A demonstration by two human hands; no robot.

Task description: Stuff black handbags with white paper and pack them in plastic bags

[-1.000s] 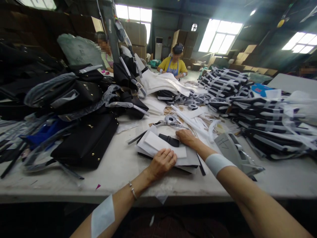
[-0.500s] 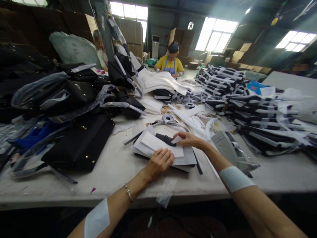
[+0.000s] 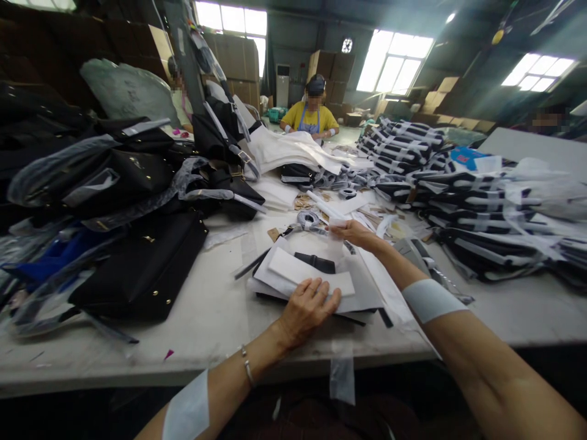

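Observation:
My left hand (image 3: 309, 308) lies over a folded white padding strip (image 3: 305, 269), its fingers laid flat across the strip's near edge. Beneath the strip are white sheets (image 3: 362, 290) on a flat black bag, of which a dark strap piece (image 3: 314, 263) shows. My right hand (image 3: 351, 233) is raised beyond the bundle, thumb and fingers pinched on a translucent strip (image 3: 337, 247) that hangs toward the bundle; motion blurs it. A wrapped grey loop (image 3: 308, 220) lies just behind the bundle. Below my right forearm stands a grey device (image 3: 415, 260), partly hidden.
Black handbags (image 3: 142, 263) with wrapped handles pile up at left. Stacks of black and white wrapped straps (image 3: 486, 214) stand at right. White sheets (image 3: 293, 150) and paper scraps lie at the back. A co-worker (image 3: 312, 116) in yellow works across the table (image 3: 206, 330).
My right hand has moved up and away from the bundle, drawing the translucent strip with it. My left hand stays on the padding strip, and the bundle appears shifted slightly right.

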